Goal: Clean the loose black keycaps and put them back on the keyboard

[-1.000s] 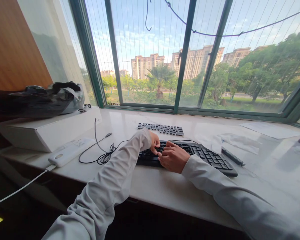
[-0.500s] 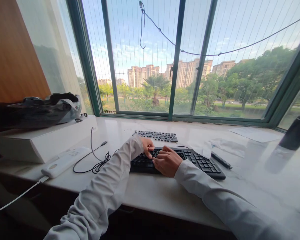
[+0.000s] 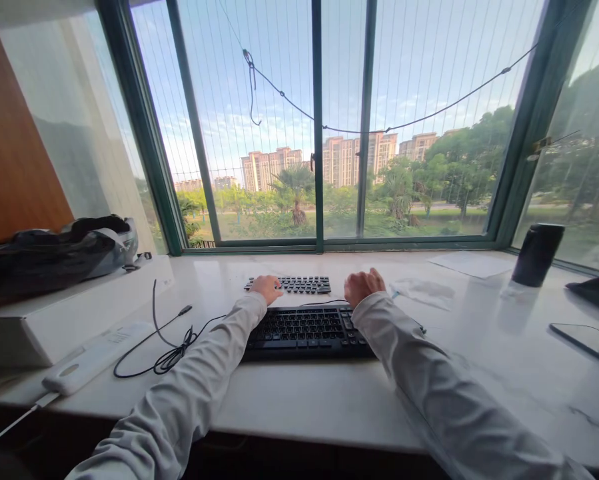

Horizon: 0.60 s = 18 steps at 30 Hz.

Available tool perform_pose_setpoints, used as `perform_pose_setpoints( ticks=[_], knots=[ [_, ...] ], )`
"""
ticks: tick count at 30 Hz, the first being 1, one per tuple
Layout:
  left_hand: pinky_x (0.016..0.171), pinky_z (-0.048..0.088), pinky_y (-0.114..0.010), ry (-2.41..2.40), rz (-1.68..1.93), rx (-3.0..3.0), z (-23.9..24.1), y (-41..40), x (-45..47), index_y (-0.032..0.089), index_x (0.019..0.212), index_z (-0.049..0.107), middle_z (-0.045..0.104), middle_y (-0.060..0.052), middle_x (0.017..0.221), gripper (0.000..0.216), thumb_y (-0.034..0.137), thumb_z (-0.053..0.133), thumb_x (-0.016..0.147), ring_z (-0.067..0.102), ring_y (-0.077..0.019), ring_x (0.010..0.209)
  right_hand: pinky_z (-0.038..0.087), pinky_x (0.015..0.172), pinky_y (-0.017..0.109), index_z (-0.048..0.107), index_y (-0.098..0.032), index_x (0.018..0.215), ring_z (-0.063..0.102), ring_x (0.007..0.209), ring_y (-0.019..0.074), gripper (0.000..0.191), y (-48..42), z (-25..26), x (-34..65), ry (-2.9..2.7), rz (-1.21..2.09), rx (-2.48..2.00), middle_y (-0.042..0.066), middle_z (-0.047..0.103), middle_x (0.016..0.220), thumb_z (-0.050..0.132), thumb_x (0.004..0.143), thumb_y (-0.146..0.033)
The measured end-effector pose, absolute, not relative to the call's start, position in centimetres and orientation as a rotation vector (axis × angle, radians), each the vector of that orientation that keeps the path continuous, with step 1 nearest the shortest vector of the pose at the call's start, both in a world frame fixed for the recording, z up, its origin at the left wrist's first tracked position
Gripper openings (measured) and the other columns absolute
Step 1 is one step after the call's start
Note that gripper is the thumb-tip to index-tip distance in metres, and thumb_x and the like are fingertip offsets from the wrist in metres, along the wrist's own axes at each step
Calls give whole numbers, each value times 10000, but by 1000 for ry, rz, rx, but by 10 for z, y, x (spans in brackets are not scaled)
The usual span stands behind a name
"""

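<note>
A black keyboard (image 3: 304, 328) lies on the white counter in front of me. Behind it, small black keys (image 3: 306, 285) stand in rows with white showing between them; whether they are loose keycaps or one sheet I cannot tell. Over the left end of those rows is my left hand (image 3: 266, 289), its fingers bent together and their tips hidden. My right hand (image 3: 364, 287) is curled above the back right part of the keyboard, beyond the right end of the rows. What either hand holds, if anything, is hidden. My right sleeve covers the keyboard's right end.
To the left, coiled black cable (image 3: 172, 357) lies beside a white power strip (image 3: 94, 357) and a white box (image 3: 69, 313) with a dark bag (image 3: 64, 257) on it. Right: crumpled clear plastic (image 3: 424, 292), paper (image 3: 472, 263), a black cylinder (image 3: 538, 253) and a phone-like slab (image 3: 586, 343).
Both hands have left the middle of the keyboard and moved apart, left hand to the rows behind, right hand back and right. The view has turned right and tilted up slightly.
</note>
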<state>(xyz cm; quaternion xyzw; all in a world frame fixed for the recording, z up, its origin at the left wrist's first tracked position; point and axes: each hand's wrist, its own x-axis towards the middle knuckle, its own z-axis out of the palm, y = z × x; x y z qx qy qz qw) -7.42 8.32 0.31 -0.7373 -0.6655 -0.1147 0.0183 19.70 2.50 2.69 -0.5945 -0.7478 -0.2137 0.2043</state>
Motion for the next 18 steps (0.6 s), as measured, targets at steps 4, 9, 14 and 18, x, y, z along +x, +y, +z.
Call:
perform_pose_setpoints(
  ticks=[4,9,14,18],
  knots=[
    [815,418,-271,-1948,-249,-2299,1,97,-56,244,1015,646,664,-56,983,348,410,614,710,583,-212,948,341,821,414,689,-140,855,622,849,262,266,42,18,226,-2102,-415,-1966,186,669,896,501,803,-320],
    [851,417,-338,-1819,-142,-2279,-5,108,-43,223,898,686,669,-73,983,217,323,610,720,590,-244,953,362,848,402,646,-141,1030,582,990,277,370,50,11,225,-2210,-237,-2077,180,631,1048,557,767,-385],
    [794,435,-336,-1750,-117,-2245,-6,108,-40,210,788,698,689,-75,861,151,276,570,742,619,-232,864,391,824,367,645,-137,1046,574,1014,273,347,52,7,222,-2264,-167,-2044,185,617,1080,599,735,-283],
    [728,435,-309,-1701,-161,-2212,5,98,-41,205,697,695,691,-72,784,137,264,575,726,628,-219,791,402,797,352,661,-140,1003,591,971,261,284,51,9,221,-2236,-171,-2013,174,637,1023,566,746,-212]
  ],
)
